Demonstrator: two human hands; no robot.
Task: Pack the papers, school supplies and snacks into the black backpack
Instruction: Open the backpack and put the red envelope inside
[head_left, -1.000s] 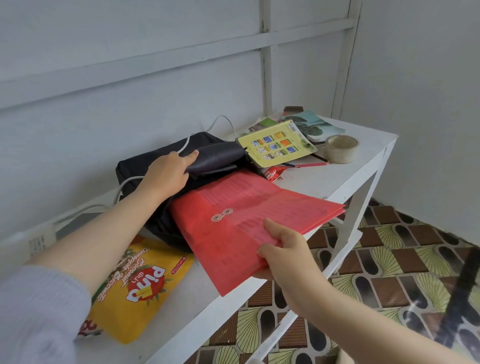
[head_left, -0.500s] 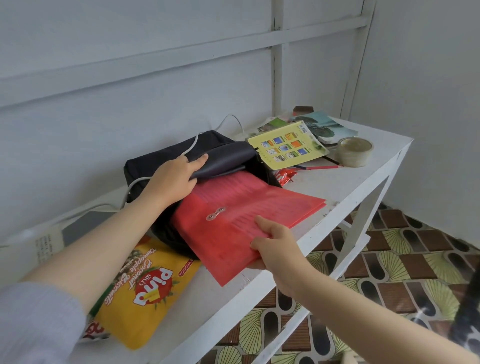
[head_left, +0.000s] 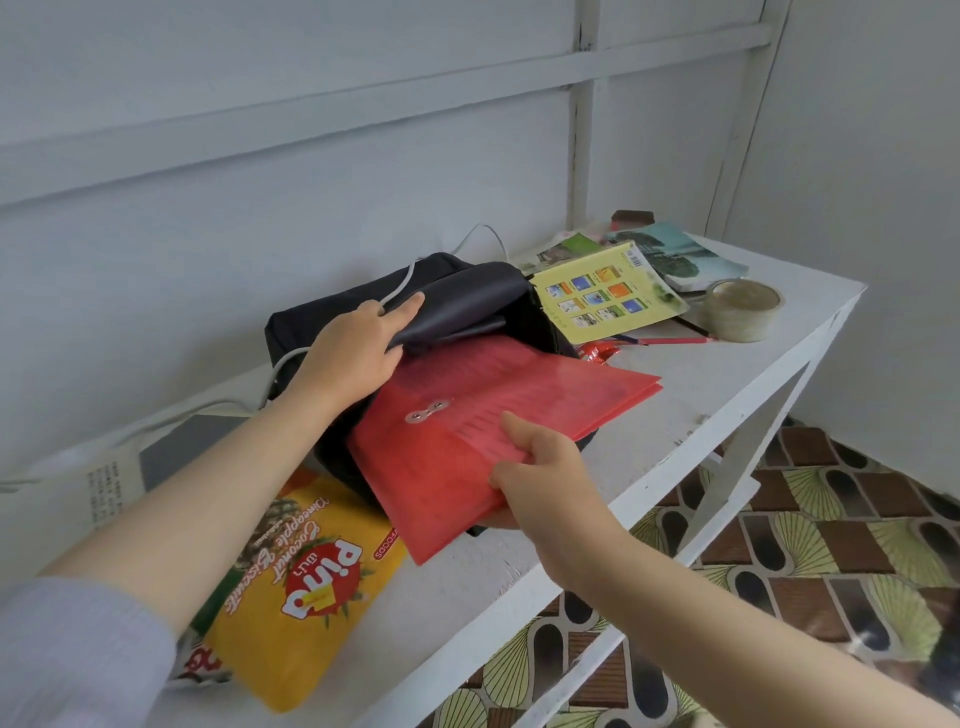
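Note:
The black backpack (head_left: 332, 312) lies on the white table (head_left: 675, 415) against the wall. My left hand (head_left: 353, 348) grips its upper flap and holds the mouth open. My right hand (head_left: 540, 467) pinches the near edge of a red string-tie envelope (head_left: 493, 415), whose far end sits inside the backpack's opening. A yellow Pina biscuit bag (head_left: 296, 587) lies at the front left, partly under my left arm. A yellow booklet (head_left: 602, 296), a red pencil (head_left: 675, 341) and a small red snack wrapper (head_left: 597, 352) lie right of the backpack.
A roll of clear tape (head_left: 743, 309) stands near the table's right edge. More booklets (head_left: 680, 257) are stacked at the back right. A white cable (head_left: 483, 234) runs over the backpack along the wall. A grey box (head_left: 182, 447) sits at the left. Patterned floor lies below.
My right hand has pushed the red envelope away from me, further into the backpack's opening. My left hand keeps the flap lifted.

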